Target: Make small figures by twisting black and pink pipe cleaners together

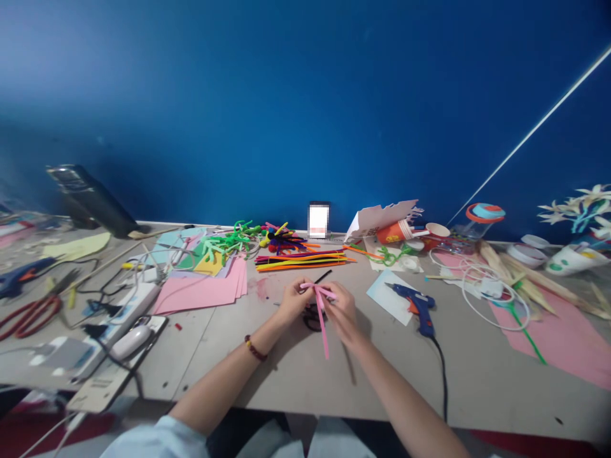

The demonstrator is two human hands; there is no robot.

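Observation:
Over the middle of the table, my left hand pinches one side of some pink pipe cleaners. My right hand grips the same bunch from the other side, fingers closed around it. Two pink strands hang down between the hands, and short ends stick out at the top. Below the hands, on the tabletop, lie black-handled scissors, partly hidden by my fingers. Beyond the hands is a bundle of coloured pipe cleaners, yellow, orange and dark red.
To the right, a blue glue gun rests near a pale blue paper, its cord running to the front edge. Pink sheets, a power strip and red-handled scissors lie left. A phone stands against the wall.

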